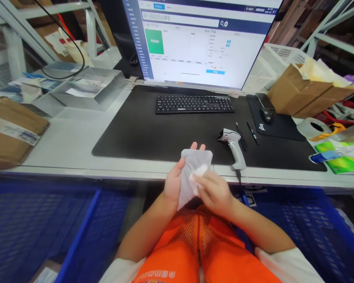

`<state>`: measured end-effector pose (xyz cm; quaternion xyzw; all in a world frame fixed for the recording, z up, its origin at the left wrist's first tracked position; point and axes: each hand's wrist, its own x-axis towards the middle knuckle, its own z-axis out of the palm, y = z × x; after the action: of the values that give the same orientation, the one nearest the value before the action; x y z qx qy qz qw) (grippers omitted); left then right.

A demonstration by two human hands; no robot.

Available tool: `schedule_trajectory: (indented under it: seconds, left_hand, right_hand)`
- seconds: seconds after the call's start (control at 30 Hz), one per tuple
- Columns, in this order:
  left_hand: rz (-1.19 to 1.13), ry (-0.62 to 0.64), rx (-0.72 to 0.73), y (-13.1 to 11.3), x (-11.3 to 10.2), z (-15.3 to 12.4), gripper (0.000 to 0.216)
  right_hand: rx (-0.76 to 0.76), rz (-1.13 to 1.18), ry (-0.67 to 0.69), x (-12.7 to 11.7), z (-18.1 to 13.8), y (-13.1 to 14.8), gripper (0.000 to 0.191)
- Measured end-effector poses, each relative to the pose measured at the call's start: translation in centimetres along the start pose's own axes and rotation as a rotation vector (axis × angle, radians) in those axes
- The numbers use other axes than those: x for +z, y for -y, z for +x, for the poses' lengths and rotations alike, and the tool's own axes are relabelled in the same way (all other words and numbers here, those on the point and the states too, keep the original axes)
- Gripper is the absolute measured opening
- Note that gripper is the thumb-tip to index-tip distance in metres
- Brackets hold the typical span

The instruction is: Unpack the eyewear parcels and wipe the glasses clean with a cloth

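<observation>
My left hand (173, 182) holds a thin, pale, translucent sheet with rounded corners (189, 159) from below and behind. Its thumb lies along the left edge, and two fingertips show past the top. In my right hand (215, 192), pinched fingers press a crumpled white wipe (200, 173) against the sheet's face. Both hands are just in front of the desk edge, above my lap. A white and grey barcode scanner (234, 147) lies to the right on the black desk mat (153, 137). Whether the sheet is a cover or a film I cannot tell.
A keyboard (194, 104) sits below the monitor (194, 43). Right are a mouse (266, 115), a pen (253, 133), a tape roll (312, 129) and a cardboard box (301, 92). Left are a parcel (14, 133) and metal trays (88, 88). Blue crates (38, 228) flank me.
</observation>
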<state>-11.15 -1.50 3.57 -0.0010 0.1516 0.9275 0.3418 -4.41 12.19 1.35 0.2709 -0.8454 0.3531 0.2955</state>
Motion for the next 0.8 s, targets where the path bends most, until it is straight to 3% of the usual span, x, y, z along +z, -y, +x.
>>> schedule_trajectory:
  seconds: [0.07, 0.13, 0.27, 0.33, 0.5, 0.63, 0.73, 0.8]
  left_hand:
    - [0.008, 0.0, 0.022, -0.2, -0.3, 0.1, 0.057]
    - [0.014, 0.006, 0.033, -0.4, -0.6, 0.2, 0.057]
    - [0.015, 0.042, 0.004, -0.1, -0.5, 0.2, 0.056]
    - [0.007, 0.045, -0.002, 0.0, -0.5, 0.3, 0.055]
    - [-0.01, 0.036, 0.096, -1.2, -1.1, 0.6, 0.056]
    - [-0.029, 0.067, 0.11, -2.4, -1.2, 0.4, 0.057]
    - [-0.046, 0.089, 0.07, -2.7, -0.9, 0.2, 0.058]
    - [-0.051, 0.104, 0.045, -2.5, -0.7, 0.3, 0.059]
  right_hand:
    - [-0.146, 0.081, 0.145, 0.7, -0.3, 0.4, 0.021]
    - [-0.224, 0.152, 0.199, 1.0, -0.3, 0.6, 0.019]
    - [0.016, 0.041, -0.051, 0.5, 1.3, -0.1, 0.027]
    - [0.089, -0.026, -0.068, 0.8, 1.6, -0.2, 0.028]
    - [-0.198, 0.124, 0.247, 2.7, -2.1, 1.7, 0.018]
    - [0.089, 0.292, 0.165, 0.5, -5.2, 1.5, 0.024]
    - [0.341, 0.364, -0.033, -2.2, -5.9, -0.3, 0.029]
    - [0.49, 0.425, -0.193, -3.3, -5.6, -1.5, 0.021]
